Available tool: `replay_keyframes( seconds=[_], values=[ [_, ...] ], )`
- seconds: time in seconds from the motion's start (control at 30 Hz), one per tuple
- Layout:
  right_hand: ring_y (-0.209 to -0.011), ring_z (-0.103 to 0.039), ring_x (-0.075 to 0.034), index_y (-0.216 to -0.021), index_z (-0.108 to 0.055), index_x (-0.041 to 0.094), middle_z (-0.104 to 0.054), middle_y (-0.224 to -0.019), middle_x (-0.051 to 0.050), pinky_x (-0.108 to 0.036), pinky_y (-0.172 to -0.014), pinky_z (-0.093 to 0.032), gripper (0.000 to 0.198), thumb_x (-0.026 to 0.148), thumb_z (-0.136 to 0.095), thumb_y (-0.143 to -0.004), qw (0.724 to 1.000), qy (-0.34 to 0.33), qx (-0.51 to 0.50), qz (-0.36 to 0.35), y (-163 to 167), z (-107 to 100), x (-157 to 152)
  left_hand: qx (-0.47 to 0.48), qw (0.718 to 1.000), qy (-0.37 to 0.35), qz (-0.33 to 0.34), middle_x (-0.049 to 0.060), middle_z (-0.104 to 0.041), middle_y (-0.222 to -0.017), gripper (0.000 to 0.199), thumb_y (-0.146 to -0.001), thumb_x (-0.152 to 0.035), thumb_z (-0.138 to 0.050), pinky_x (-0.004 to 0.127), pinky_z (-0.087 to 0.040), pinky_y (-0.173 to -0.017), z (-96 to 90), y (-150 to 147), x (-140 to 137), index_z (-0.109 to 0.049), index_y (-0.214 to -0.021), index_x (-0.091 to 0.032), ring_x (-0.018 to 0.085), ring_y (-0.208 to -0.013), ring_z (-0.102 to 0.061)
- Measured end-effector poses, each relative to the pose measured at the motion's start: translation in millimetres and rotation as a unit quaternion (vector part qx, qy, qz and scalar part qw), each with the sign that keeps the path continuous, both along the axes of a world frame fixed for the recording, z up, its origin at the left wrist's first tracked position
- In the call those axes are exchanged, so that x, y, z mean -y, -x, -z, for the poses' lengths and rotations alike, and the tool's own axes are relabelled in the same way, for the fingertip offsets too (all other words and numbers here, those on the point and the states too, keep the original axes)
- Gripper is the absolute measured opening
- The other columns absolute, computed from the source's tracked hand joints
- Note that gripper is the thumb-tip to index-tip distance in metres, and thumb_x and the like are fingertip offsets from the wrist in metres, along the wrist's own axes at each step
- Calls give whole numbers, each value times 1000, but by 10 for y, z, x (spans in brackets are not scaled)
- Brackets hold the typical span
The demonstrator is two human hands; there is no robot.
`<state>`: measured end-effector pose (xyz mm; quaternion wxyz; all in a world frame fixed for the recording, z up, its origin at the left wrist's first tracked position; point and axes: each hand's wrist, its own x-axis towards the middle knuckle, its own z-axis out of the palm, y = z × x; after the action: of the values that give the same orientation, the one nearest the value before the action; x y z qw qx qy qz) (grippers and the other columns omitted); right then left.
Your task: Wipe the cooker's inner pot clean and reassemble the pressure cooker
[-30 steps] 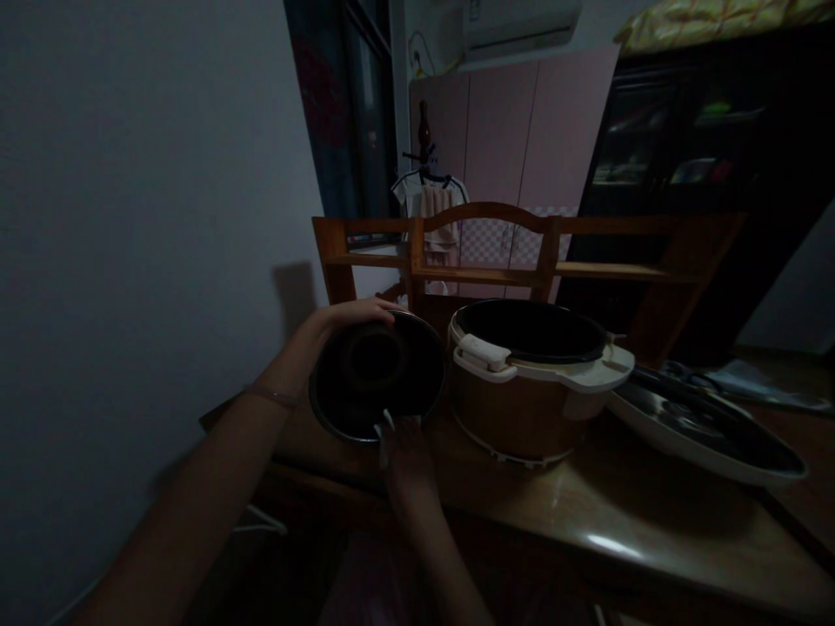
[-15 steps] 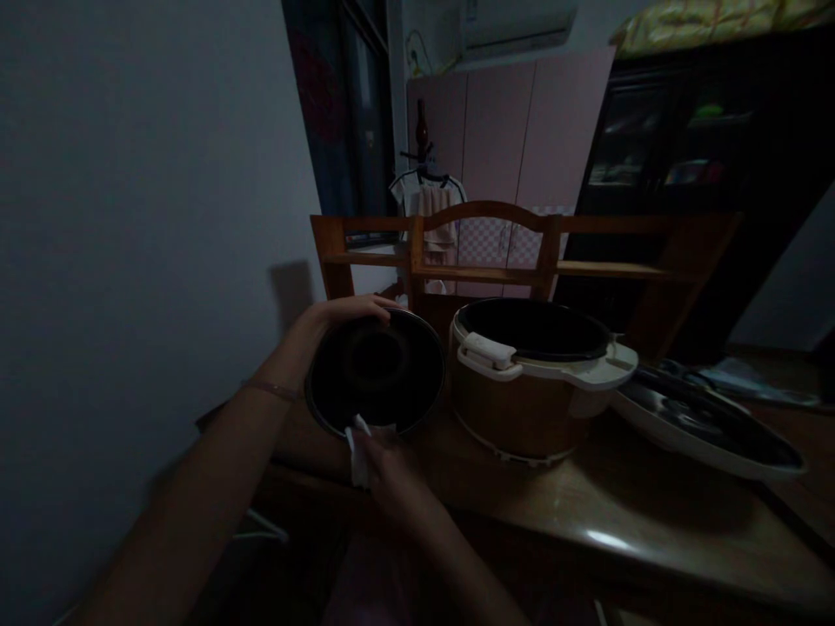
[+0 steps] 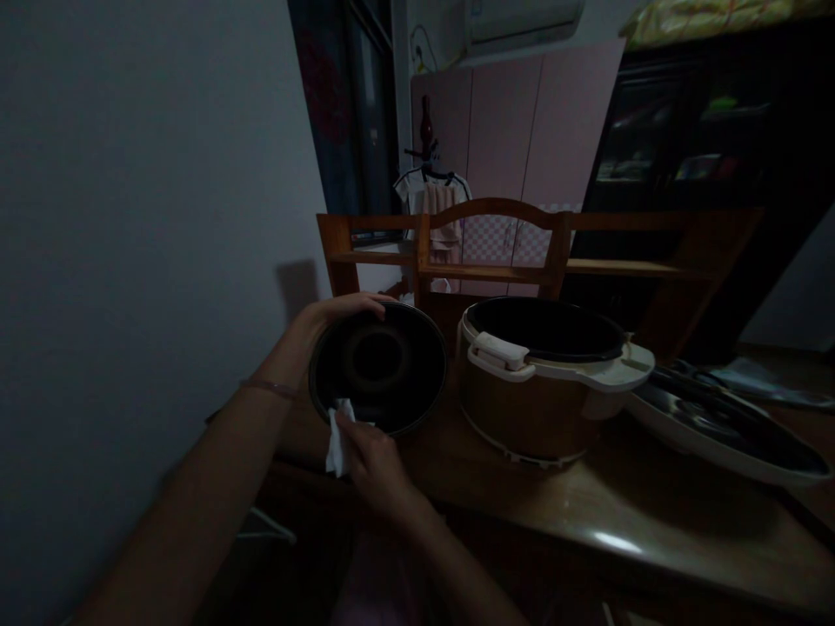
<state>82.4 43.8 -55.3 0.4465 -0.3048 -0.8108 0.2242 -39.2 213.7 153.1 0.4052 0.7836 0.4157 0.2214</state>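
In the head view, the left hand (image 3: 349, 306) is clasping a black bowl (image 3: 391, 396) by its top rim, left of the frame's centre; the right hand (image 3: 375, 461) is pinching a white cloth (image 3: 335, 450) at the bowl's lower-left edge.

In front of you runs a glossy wooden worktop (image 3: 613, 504), a patch of light shining near its front edge. The cooker (image 3: 528, 413) stands upright and open on it, brown-sided and cream-rimmed. Beside it, on your right, lies the tilted lid (image 3: 718, 428). Left of the cooker, your dark bowl (image 3: 378, 358) tips towards you; whether it rests on the wood is unclear.
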Motion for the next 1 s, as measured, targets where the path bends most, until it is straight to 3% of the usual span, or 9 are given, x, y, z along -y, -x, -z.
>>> replay_keyframes(
  seconds=[0.2, 0.5, 1.0],
  values=[
    [-125, -50, -21, -143, -41, 21, -54, -139, -9, -34, -106, -36, 67, 9, -57, -79, 992, -49, 117, 24, -181, 38, 4, 38, 995, 91, 11, 7, -67, -122, 64, -68, -26, -64, 36, -52, -95, -55, 115, 195, -55, -131, -20, 27, -109, -62],
    [-127, -48, -22, -142, -42, 15, -46, -147, -12, -36, -108, -36, 49, 15, -46, -93, 974, -111, 186, 74, -241, 28, 74, 46, 995, 89, 21, 5, -66, -124, 64, -65, -20, -69, 36, -49, -100, -41, 220, 140, -59, -129, -22, 28, -115, -59],
    [-123, -50, -22, -138, -46, 17, -55, -138, -11, -37, -107, -37, 45, 12, -49, -93, 956, -143, 231, 112, -515, 2, 67, 44, 993, 103, 24, 3, -68, -118, 63, -66, -21, -67, 35, -52, -96, -48, 122, 39, -59, -128, -23, 27, -107, -63]
  ],
)
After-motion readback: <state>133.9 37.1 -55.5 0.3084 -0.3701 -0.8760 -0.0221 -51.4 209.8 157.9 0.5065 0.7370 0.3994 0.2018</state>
